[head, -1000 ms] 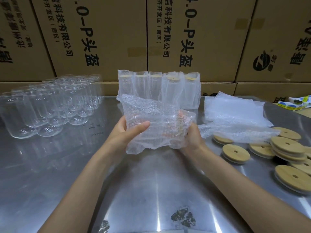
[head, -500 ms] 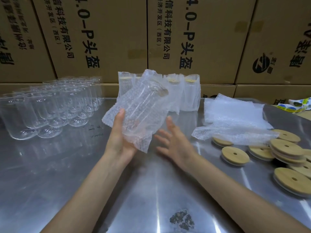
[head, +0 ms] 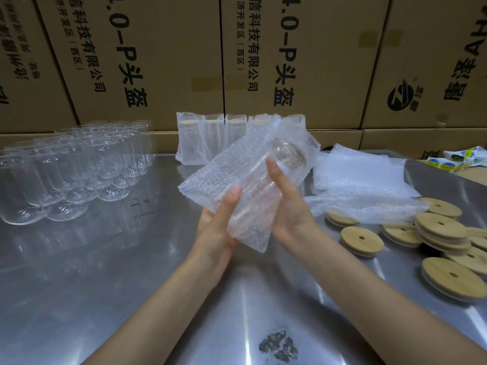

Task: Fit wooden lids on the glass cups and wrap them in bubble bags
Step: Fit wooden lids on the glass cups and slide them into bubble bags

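Cardboard boxes [head: 158, 59], brown and printed with black characters, wall off the far side of the shiny steel table [head: 105, 299], and neither has changed. Rows of bare clear glass cups [head: 71, 164] stand at the left as before; the line of upright cups already wrapped in bubble bags [head: 200, 138] stays at the back edge. On the right, the loose heap of clear bubble bags [head: 361, 180] lies partly over the round wooden lids [head: 361, 241], as it did half a second ago. The clear glass cup inside its bubble bag [head: 253, 180] is held above the table's middle, tilted with its top toward the far right; half a second ago it stood more upright in one hand only. The right hand [head: 290, 206], then spread open and apart from the bag, now presses against its right side with thumb and fingers along the wrap. The left hand [head: 218, 227] grips the lower left of the bag, thumb laid up its front.
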A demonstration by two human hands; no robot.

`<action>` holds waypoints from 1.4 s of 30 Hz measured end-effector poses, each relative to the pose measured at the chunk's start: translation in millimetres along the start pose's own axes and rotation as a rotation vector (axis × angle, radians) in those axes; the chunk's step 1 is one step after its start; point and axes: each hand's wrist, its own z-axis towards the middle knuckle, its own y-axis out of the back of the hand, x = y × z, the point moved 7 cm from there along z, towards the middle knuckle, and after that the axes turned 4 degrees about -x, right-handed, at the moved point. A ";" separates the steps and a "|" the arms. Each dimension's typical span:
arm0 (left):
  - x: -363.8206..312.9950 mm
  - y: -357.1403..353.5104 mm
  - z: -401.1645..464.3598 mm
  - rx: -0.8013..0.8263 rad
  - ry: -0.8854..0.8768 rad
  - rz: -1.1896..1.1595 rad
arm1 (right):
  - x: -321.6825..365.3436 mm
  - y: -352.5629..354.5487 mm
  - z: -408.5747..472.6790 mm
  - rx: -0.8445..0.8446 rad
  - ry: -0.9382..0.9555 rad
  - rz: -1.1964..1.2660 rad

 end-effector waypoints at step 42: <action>-55.8 -4.5 -4.9 0.286 -0.269 0.538 | 3.4 -22.7 -16.5 0.137 0.413 -0.735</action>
